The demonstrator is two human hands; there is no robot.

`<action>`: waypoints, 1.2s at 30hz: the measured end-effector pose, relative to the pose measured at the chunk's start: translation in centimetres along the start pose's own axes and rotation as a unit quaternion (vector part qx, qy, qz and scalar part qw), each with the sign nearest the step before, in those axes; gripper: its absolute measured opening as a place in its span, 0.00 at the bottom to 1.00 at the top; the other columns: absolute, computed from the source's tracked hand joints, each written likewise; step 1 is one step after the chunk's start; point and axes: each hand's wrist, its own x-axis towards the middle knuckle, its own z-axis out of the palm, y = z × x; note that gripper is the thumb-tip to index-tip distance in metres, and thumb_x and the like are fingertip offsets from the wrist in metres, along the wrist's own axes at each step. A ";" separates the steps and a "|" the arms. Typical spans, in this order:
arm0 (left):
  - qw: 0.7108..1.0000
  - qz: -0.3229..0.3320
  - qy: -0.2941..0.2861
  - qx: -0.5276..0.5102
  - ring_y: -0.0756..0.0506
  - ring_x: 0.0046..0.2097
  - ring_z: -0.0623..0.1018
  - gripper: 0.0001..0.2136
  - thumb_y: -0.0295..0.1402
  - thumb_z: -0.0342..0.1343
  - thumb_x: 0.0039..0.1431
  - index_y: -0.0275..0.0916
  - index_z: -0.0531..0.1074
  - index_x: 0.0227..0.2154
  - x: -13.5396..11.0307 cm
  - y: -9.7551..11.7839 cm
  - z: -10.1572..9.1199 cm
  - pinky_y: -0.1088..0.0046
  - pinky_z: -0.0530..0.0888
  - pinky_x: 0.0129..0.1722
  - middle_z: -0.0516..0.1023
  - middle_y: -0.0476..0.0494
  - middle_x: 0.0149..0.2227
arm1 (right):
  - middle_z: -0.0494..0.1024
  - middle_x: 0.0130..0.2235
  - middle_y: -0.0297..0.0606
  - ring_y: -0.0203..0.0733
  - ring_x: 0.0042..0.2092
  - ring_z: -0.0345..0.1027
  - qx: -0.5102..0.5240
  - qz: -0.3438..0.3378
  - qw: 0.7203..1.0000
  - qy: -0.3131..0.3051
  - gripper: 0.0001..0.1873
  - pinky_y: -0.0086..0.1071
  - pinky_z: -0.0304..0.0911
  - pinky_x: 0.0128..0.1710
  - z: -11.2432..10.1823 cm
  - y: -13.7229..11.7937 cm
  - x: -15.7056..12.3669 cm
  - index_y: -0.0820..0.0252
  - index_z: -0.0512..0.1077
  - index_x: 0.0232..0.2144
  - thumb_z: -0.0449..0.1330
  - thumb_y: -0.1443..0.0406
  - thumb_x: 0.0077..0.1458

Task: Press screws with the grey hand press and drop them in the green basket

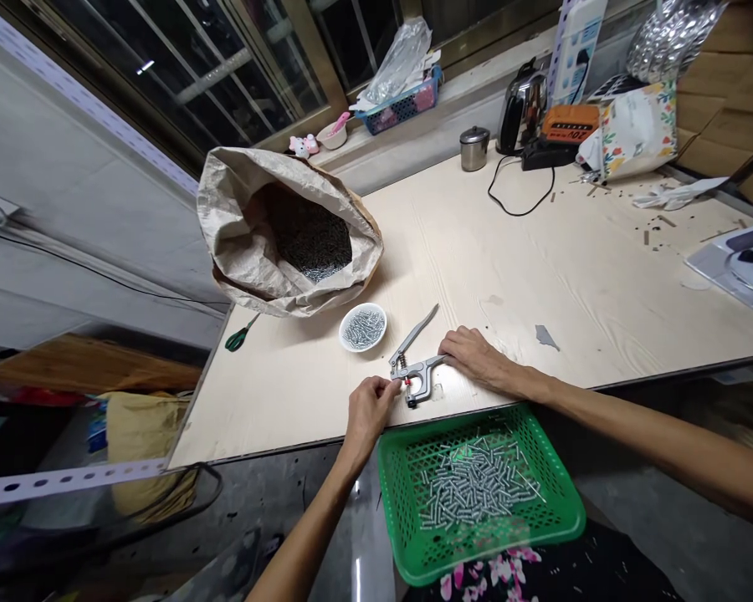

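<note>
A grey metal hand press tool (414, 365) lies on the pale wooden table (540, 276) near its front edge, one lever raised. My right hand (473, 355) rests closed on the tool's lower handle, holding it down. My left hand (370, 410) is pinched at the tool's jaw, fingers closed on a small part I cannot make out. A small white bowl (363, 326) of little metal pieces sits just behind the tool. A green plastic basket (477, 493) holding several small metal pieces rests on my lap below the table edge.
A large open paper sack (282, 234) of dark small parts stands at the table's left. Green-handled scissors (242, 334) lie beside it. A kettle (520, 109), a steel cup (474, 148), a black cable (520, 196) and a printed bag (637, 130) sit at the back.
</note>
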 end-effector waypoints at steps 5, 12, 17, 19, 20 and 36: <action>0.996 0.026 -0.027 0.082 0.48 0.30 0.72 0.08 0.35 0.57 0.52 0.36 0.72 0.24 0.8 0.6 0.9 0.75 0.62 0.29 0.74 0.47 0.26 | 0.69 0.39 0.40 0.44 0.41 0.56 0.004 0.006 1.000 0.007 0.08 0.36 0.51 0.40 0.1 0.4 -0.1 0.58 0.66 0.37 0.47 0.67 0.64; 0.987 0.060 -0.096 0.112 0.46 0.32 0.75 0.05 0.32 0.56 0.54 0.38 0.75 0.26 -2.6 2.2 -2.4 0.73 0.66 0.31 0.78 0.45 0.30 | 0.69 0.38 0.40 0.44 0.40 0.57 0.001 0.010 1.000 0.026 0.08 0.36 0.53 0.38 0.5 0.4 -0.1 0.58 0.67 0.36 0.48 0.68 0.63; 0.982 0.137 0.008 0.128 0.45 0.37 0.77 0.07 0.35 0.55 0.58 0.41 0.77 0.36 -0.4 2.9 -4.9 0.72 0.68 0.34 0.78 0.45 0.36 | 0.69 0.38 0.40 0.44 0.39 0.57 0.004 0.010 0.999 0.038 0.08 0.36 0.54 0.38 1.0 0.7 -0.1 0.58 0.68 0.35 0.49 0.67 0.62; 0.971 0.131 0.097 0.175 0.44 0.38 0.76 0.09 0.33 0.51 0.61 0.40 0.77 0.35 2.8 2.5 -5.3 0.71 0.68 0.35 0.77 0.43 0.38 | 0.70 0.38 0.40 0.44 0.39 0.58 0.010 0.014 0.999 0.036 0.08 0.36 0.54 0.37 1.0 0.7 -0.1 0.58 0.68 0.36 0.49 0.67 0.62; 0.964 0.134 0.118 0.195 0.43 0.39 0.75 0.09 0.31 0.51 0.61 0.39 0.77 0.36 4.5 2.2 -5.3 0.70 0.68 0.35 0.77 0.42 0.38 | 0.70 0.38 0.40 0.44 0.39 0.58 0.014 0.015 0.999 0.034 0.08 0.36 0.55 0.37 1.0 0.6 -0.1 0.58 0.69 0.36 0.49 0.68 0.62; 0.870 0.296 -0.004 0.394 0.42 0.44 0.68 0.11 0.21 0.44 0.59 0.40 0.70 0.34 11.2 0.7 -4.9 0.70 0.70 0.37 0.72 0.39 0.40 | 0.71 0.38 0.39 0.43 0.39 0.59 0.002 0.007 0.999 0.041 0.08 0.35 0.53 0.37 1.0 0.3 0.3 0.57 0.70 0.36 0.51 0.69 0.61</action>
